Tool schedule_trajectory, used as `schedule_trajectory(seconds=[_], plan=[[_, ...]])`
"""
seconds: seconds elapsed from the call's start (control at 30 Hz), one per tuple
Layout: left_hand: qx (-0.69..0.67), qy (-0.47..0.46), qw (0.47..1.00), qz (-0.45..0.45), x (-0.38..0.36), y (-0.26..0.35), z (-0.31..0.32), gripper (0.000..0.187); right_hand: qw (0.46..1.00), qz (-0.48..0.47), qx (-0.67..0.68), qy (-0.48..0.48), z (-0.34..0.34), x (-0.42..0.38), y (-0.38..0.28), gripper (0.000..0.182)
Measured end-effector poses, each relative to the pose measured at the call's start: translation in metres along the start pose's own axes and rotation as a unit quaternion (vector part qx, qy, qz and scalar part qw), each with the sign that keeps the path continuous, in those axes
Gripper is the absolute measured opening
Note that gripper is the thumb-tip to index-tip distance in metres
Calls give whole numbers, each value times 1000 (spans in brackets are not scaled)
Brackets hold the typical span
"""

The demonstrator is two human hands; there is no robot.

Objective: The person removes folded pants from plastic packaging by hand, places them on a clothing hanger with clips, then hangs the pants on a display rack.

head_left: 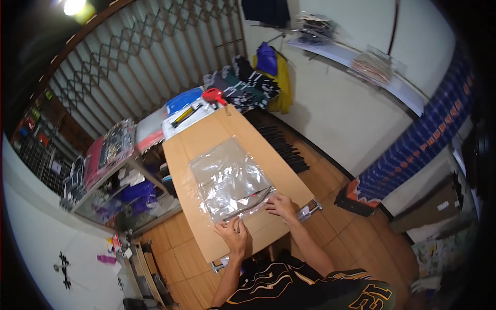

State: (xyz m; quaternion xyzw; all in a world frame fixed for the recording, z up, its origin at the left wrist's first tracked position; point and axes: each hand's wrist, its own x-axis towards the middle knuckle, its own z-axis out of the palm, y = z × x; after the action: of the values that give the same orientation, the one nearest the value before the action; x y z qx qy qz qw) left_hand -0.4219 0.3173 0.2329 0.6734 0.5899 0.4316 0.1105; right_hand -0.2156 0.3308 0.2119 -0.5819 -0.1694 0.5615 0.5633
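A clear, shiny plastic bag (230, 175) lies flat on the wooden table, with a folded greyish-beige garment (222, 160) inside it. My left hand (232, 236) is at the bag's near left corner, thumb and fingers pinched on the film. At the near right corner, my right hand (281, 207) has its fingers curled on the bag's edge. Between the two hands the near edge of the plastic is creased, with a dark line and a small red spot showing through.
The wooden table (227, 124) has metal bars at its near corners. Beyond its far end are a red tool (213, 96), a yellow-and-black tool (187, 114) and piled clothes (243, 85). A glass cabinet (126, 196) stands left; a tall blue stack (413, 150) leans at right.
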Motion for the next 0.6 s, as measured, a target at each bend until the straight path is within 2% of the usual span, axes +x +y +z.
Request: schedule_trajectory(seconds=[0.07, 0.13, 0.2, 0.37, 0.47, 0.6], plan=[[14, -18, 1000, 19, 0, 16, 1, 23, 1000, -5, 19, 24, 4, -2, 0, 23], [28, -34, 998, 38, 2, 27, 10, 27, 1000, -9, 19, -3, 0, 9, 8, 24], [1, -95, 990, 104, 4, 29, 23, 30, 1000, -13, 23, 0, -2, 11, 8, 25], [-37, -103, 983, 148, 19, 45, 60, 21, 999, -37, -19, -25, 1, 8, 4, 21], [-33, -136, 984, 113, 21, 41, 72, 17, 997, -39, -49, -35, 1, 10, 4, 19], [-36, -130, 985, 106, 17, 34, 77, 15, 994, -92, -56, -27, 2, 7, 9, 15]])
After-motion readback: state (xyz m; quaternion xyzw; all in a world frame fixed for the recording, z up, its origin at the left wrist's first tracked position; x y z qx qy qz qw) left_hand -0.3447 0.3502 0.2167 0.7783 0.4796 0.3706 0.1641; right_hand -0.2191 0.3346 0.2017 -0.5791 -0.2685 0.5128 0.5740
